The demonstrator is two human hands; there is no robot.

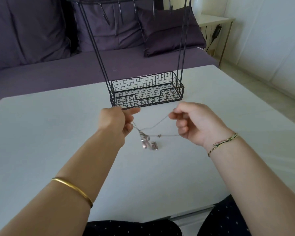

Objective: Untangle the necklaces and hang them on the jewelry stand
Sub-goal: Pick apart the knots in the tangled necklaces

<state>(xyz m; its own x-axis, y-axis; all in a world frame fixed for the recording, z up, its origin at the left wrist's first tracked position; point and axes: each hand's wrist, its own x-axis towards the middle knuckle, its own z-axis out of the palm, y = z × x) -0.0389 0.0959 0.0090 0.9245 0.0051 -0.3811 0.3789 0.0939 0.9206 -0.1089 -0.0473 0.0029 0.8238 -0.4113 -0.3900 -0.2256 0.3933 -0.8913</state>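
Head view has the left hand (pixel 117 121) and right hand (pixel 192 121) each pinching a chain of the necklaces (pixel 147 140), strands stretched sideways between them, the knot hanging nearer the left, in front of the jewelry stand (pixel 146 89).

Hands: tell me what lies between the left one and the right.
In the head view, tangled necklaces stretch from left hand to right hand, pendants clustered nearer the left.

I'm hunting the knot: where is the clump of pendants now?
In the head view, centre, the clump of pendants hangs on chains between the left hand and right hand, nearer the left, in front of the stand's wire basket.
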